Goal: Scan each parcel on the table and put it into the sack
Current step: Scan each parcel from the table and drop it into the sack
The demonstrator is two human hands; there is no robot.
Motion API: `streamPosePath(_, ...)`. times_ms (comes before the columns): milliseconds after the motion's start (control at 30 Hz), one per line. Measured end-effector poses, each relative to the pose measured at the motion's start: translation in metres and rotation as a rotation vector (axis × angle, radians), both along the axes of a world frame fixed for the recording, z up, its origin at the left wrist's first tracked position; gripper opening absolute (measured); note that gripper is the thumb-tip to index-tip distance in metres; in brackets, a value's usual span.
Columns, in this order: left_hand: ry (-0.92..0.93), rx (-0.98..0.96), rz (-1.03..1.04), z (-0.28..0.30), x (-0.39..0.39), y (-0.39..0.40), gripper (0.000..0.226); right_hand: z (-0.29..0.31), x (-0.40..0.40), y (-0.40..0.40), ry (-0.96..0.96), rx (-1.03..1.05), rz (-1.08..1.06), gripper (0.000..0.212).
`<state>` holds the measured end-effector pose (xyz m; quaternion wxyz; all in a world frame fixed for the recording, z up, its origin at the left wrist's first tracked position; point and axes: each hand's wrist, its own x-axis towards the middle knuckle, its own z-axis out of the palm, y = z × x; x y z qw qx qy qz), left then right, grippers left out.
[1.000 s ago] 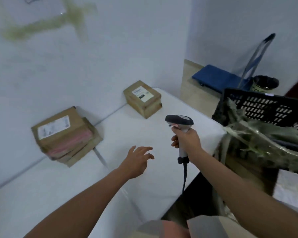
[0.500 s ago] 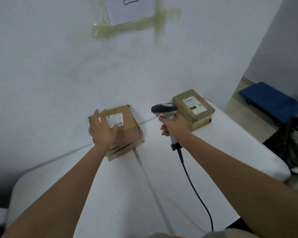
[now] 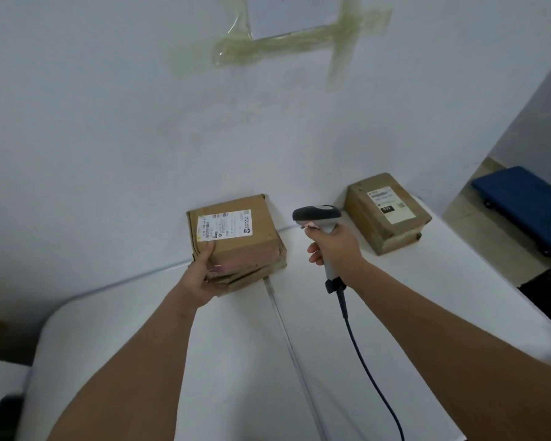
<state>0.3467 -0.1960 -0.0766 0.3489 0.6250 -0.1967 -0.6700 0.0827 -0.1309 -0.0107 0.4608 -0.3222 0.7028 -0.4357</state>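
White table [image 3: 236, 361] against a white wall; frame centre is the work area.

Parcels: three cardboard ones counted. Two stacked at centre, by the wall: top parcel [image 3: 236, 232] with white label facing up, sitting on a flatter lower parcel [image 3: 252, 276]. Left hand [image 3: 201, 275] grips the stack's near-left corner, thumb on top beside the label, fingers curled under the edge. Third parcel [image 3: 387, 211], right of centre, label up, well apart from the stack.

One scanner [image 3: 318, 218], between stack and third parcel, held off the table; right hand [image 3: 334, 246] wrapped around its handle. Black cable [image 3: 363, 361] trails toward the lower frame edge.

Upper centre: one taped paper sheet [image 3: 293, 14]. Right edge: blue cart [image 3: 528, 202] on floor.
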Motion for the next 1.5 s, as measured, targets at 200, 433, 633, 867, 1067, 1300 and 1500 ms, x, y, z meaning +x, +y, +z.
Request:
streamPosePath(200,0.083,-0.055,0.197,-0.009,-0.003,0.010,0.070,-0.005,-0.008,0.012,0.007,0.024,-0.004,0.022)
streamPosePath(433,-0.056,-0.280,0.132,0.003,-0.012,0.017,0.068,-0.005,-0.025,0.041,0.006,0.020,-0.044,0.020)
streamPosePath(633,-0.049,-0.413,-0.145,0.023,-0.056,0.037,0.061,-0.002,-0.044,0.073,-0.035,0.033,-0.099,0.023)
streamPosePath(867,-0.142,-0.414,-0.462,0.010,-0.115,0.070,0.063,0.006,-0.080,0.140,-0.068,0.067,-0.144,0.022)
streamPosePath(1067,-0.175,-0.420,-0.624,0.001,-0.169,0.101,0.059,0.011,-0.121,0.195,-0.118,0.087,-0.213,0.020)
streamPosePath(1300,-0.160,-0.412,-0.717,-0.007,-0.215,0.128,0.059,0.013,-0.150,0.244,-0.207,0.069,-0.260,0.020)
streamPosePath(1500,-0.183,-0.437,-0.676,-0.013,-0.240,0.143,0.064,0.013,-0.164,0.263,-0.283,0.070,-0.317,0.020)
